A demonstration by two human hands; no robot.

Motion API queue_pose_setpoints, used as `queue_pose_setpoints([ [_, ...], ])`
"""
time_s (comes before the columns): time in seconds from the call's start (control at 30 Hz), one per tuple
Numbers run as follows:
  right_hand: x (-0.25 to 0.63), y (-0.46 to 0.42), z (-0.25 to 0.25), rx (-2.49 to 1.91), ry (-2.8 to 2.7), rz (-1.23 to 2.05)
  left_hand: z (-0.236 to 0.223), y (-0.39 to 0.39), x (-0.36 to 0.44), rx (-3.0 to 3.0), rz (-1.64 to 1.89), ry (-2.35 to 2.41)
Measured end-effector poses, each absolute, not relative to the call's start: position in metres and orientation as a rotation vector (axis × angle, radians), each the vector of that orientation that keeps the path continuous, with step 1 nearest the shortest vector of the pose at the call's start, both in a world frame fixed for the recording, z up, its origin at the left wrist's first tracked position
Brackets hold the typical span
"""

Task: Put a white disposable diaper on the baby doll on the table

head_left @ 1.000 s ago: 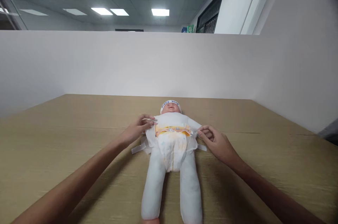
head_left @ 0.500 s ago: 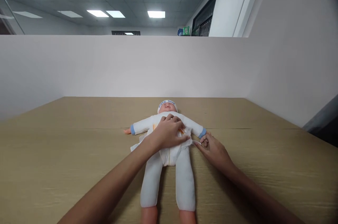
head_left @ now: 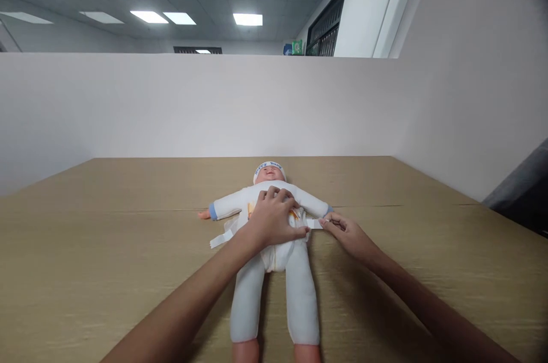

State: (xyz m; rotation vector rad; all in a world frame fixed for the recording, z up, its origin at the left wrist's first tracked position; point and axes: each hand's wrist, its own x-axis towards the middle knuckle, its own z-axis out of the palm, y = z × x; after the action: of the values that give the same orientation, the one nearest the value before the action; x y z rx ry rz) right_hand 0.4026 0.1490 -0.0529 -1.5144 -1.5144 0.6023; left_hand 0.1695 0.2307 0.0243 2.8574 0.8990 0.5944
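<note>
A baby doll [head_left: 302, 294] in a white suit with blue cuffs and a printed headband lies on its back, legs toward me. Around its hips sits a white diaper [head_left: 276, 258]. My left hand [head_left: 274, 217] lies over the diaper's front with its fingers spread, hiding part of the belly. At the doll's side on the right, my right hand [head_left: 345, 230] pinches the end of a white diaper tab [head_left: 314, 224], which is drawn straight outward. The opposite tab [head_left: 220, 239] lies loose, sticking out on the left.
The doll rests on a wood-grain table [head_left: 107, 271]. A white partition wall [head_left: 240, 106] rises behind the table's far edge, and another pale wall [head_left: 462, 95] runs along the right. A dark grey object [head_left: 524, 197] stands past the table's right edge.
My right hand has pulled the tab out straighter, so more of it shows. My left hand stays pressed on the diaper. The view has shifted slightly.
</note>
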Motion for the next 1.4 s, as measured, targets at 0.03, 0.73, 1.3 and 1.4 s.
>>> queue_pose_setpoints([
  [0.03, 0.399, 0.155, -0.046, -1.481, -1.511, 0.631, 0.024, 0.230, 0.170, 2.869, 0.581, 0.902],
  [0.73, 0.349, 0.147, -0.063, -1.077, -1.960, 0.293, 0.035, 0.246, 0.098, 2.177, 0.751, 0.560],
  [1.3, 0.269, 0.178, 0.028, -1.244, -1.992, 0.132, -0.045, 0.244, 0.001, 2.400, 0.656, 1.423],
  [1.4, 0.253, 0.193, 0.033, -1.452, -2.015, 0.183, -0.039, 0.248, -0.002, 2.117, 0.756, 1.356],
])
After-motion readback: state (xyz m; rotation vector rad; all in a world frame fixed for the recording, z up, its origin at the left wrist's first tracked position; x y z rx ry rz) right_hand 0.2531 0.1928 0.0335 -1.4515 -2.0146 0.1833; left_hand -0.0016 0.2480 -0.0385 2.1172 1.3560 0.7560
